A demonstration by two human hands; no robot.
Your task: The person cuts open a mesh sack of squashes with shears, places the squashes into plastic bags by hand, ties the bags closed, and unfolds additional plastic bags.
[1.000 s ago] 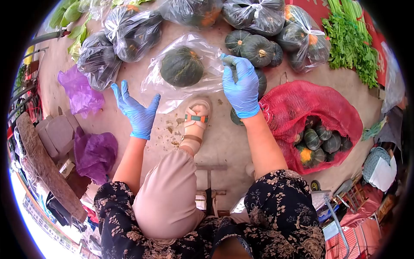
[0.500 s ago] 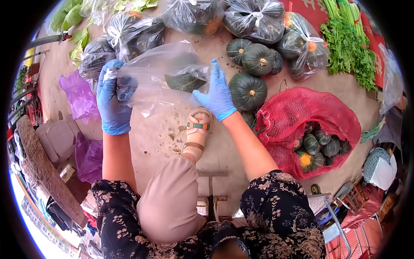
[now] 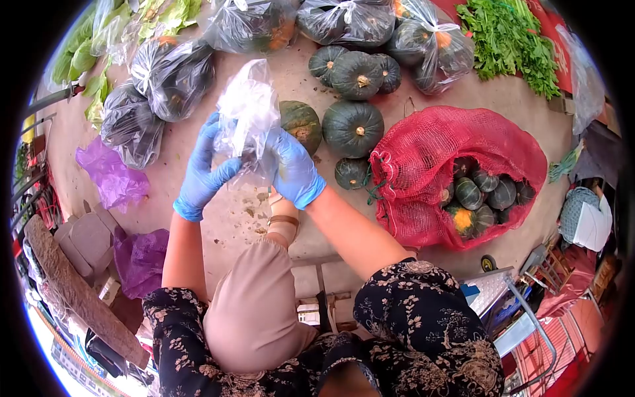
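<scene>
Both my hands wear blue gloves and are raised close together over the floor. Between them is a clear plastic bag [image 3: 248,106], bunched up and whitish where it is gathered. My left hand [image 3: 206,172] holds its left side, thumb towards the middle. On the other side my right hand [image 3: 292,169] has its fingers behind the plastic, closed on it. A dark green pumpkin [image 3: 302,124] lies on the floor just past my right hand, partly hidden. Next to it sits a larger round pumpkin [image 3: 353,128].
Pumpkins in tied plastic bags [image 3: 173,78] lie along the far side. A red mesh sack [image 3: 423,165] with several small pumpkins is at the right. Celery [image 3: 509,46] lies far right. Purple plastic [image 3: 114,173] and a rough plank [image 3: 83,291] are at the left.
The bag, stretched wide between my hands before, is now bunched up. My hands have come together. The view has shifted, and the pumpkin seen through the plastic now shows beside my right hand.
</scene>
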